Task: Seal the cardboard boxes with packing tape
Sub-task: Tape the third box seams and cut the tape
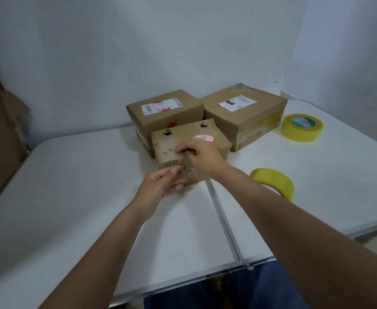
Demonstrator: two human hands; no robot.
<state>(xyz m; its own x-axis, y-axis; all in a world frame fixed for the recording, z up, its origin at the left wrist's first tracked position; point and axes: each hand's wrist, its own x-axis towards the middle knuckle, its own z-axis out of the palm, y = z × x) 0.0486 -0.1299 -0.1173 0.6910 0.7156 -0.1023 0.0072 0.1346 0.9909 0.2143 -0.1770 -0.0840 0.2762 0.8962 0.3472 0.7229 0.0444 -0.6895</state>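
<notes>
your right hand [202, 156] reaches across the small worn cardboard box [189, 150], fingers curled down onto its top. your left hand [164, 182] lies relaxed against the box's near face, fingers fairly straight, holding nothing. a pink utility knife [204, 138] lies on the box just past your right knuckles. two larger taped boxes [241, 112] stand behind. one yellow tape roll [274, 182] sits right of your right forearm, another [302, 127] farther right.
</notes>
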